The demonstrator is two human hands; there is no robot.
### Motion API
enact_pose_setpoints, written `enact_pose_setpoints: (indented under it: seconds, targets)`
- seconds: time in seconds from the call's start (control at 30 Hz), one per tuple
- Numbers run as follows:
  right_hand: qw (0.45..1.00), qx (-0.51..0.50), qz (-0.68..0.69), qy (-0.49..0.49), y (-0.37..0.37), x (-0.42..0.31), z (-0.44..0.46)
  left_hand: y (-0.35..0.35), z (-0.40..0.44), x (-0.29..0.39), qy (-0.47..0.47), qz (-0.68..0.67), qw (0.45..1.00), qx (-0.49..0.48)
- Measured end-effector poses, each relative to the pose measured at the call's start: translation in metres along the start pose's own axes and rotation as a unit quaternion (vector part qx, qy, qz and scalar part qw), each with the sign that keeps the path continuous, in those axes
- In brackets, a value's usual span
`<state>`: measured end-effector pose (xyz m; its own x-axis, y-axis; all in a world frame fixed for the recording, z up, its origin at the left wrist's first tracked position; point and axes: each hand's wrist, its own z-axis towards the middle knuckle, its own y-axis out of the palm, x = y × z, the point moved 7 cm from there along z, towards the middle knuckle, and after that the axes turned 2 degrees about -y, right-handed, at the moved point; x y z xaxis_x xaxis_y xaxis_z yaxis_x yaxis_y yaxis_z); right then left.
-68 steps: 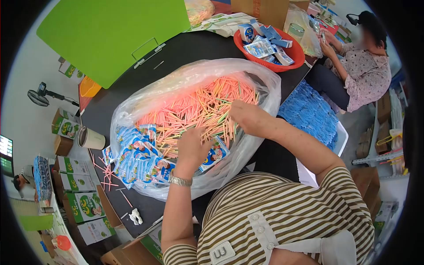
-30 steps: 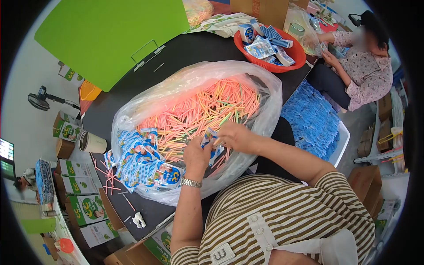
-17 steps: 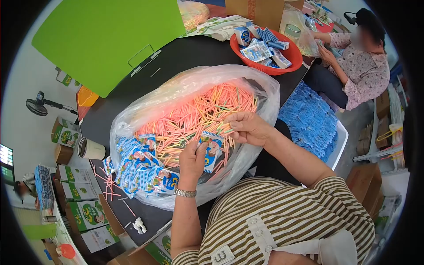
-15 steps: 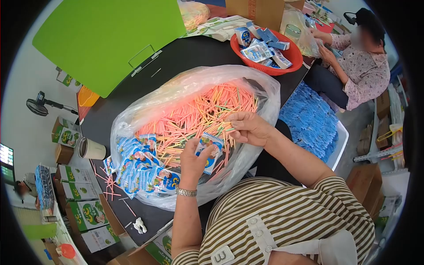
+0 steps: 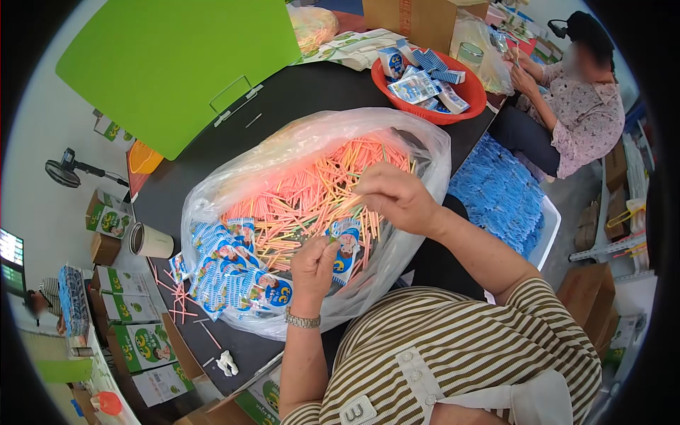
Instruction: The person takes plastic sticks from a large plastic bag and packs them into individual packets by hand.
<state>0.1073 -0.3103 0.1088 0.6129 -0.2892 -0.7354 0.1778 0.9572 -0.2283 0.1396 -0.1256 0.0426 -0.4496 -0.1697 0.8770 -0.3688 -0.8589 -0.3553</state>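
Inside the clear plastic bag (image 5: 207, 205) spread on the black table (image 5: 312, 83), I see a heap of pink and orange sticks (image 5: 304, 185), some tipped green, with a pile of blue printed packets (image 5: 230, 265) at its left end. Over the bag's near side, the left hand (image 5: 313, 268), a metal watch (image 5: 303, 321) on its wrist, has its fingers curled in; a single packet (image 5: 348, 251) lies just right of it, and I can't tell whether those fingers grip it. Over the right half of the bag, the right hand (image 5: 399, 201) bends its fingers down at the sticks; whether they pinch any, I can't make out. Beyond the bag sits a red basket (image 5: 453, 117) of packets. Left of the bag stand a lidless cup (image 5: 154, 242) and, nearer, loose pink sticks (image 5: 177, 292). Far to the bag's right, a co-worker (image 5: 581, 131) sits with both hands raised.
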Motion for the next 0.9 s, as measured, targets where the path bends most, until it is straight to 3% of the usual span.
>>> enact_pose_setpoints:
  seconds: [0.1,0.13,0.23,0.27,0.37,0.4,0.5,0.53,0.57,0.63,0.7,0.77,0.8,0.83,0.9]
  targets:
    - [0.964,-0.13,-0.185,-0.143,0.022,-0.02,-0.001,0.001,0.002,0.008,-0.004,-0.008,1.0,0.003]
    - [0.963,-0.13,-0.185,-0.144,0.022,-0.022,0.0,0.001,0.002,0.009,-0.007,-0.012,1.0,0.005]
    - [0.961,-0.264,-0.081,-0.035,0.035,-0.016,-0.007,0.01,0.0,0.005,0.004,-0.015,0.999,-0.038]
    - [0.961,-0.264,-0.081,-0.033,0.035,-0.017,-0.007,0.015,-0.002,0.003,0.009,-0.016,0.998,-0.061]
    - [0.944,-0.307,-0.115,0.027,0.043,-0.01,-0.006,0.018,-0.01,-0.004,0.026,-0.012,1.0,-0.007]
    - [0.944,-0.309,-0.116,0.024,0.045,-0.013,-0.003,0.014,-0.01,-0.004,0.034,-0.009,0.999,0.023]
    - [0.949,-0.033,-0.277,-0.15,0.026,-0.054,0.009,0.001,-0.011,0.004,0.093,-0.014,0.993,0.07]
    - [0.948,-0.035,-0.276,-0.152,0.026,-0.059,0.008,-0.004,-0.012,0.009,0.121,-0.017,0.988,0.092]
    - [0.971,-0.108,-0.211,-0.037,0.028,-0.048,0.006,-0.007,-0.012,0.012,0.12,-0.017,0.988,0.096]
    - [0.947,-0.242,-0.071,0.196,0.04,-0.026,-0.015,-0.011,-0.014,0.028,0.155,0.032,0.982,0.106]
    - [0.963,-0.217,-0.058,0.152,0.05,-0.024,-0.022,-0.013,-0.02,0.036,0.17,0.057,0.978,0.109]
    - [0.983,-0.167,-0.032,0.066,0.063,-0.022,-0.032,-0.018,-0.035,0.023,0.054,-0.045,0.99,0.126]
    - [0.983,-0.167,-0.027,0.069,0.073,-0.018,-0.039,-0.02,-0.045,0.015,-0.005,-0.094,0.987,0.132]
    - [0.974,-0.222,-0.017,0.051,0.092,-0.018,-0.047,-0.028,-0.061,0.009,-0.008,-0.092,0.987,0.129]
    - [0.956,-0.29,-0.003,0.039,0.125,-0.018,-0.055,-0.038,-0.094,-0.017,-0.11,-0.053,0.992,0.036]
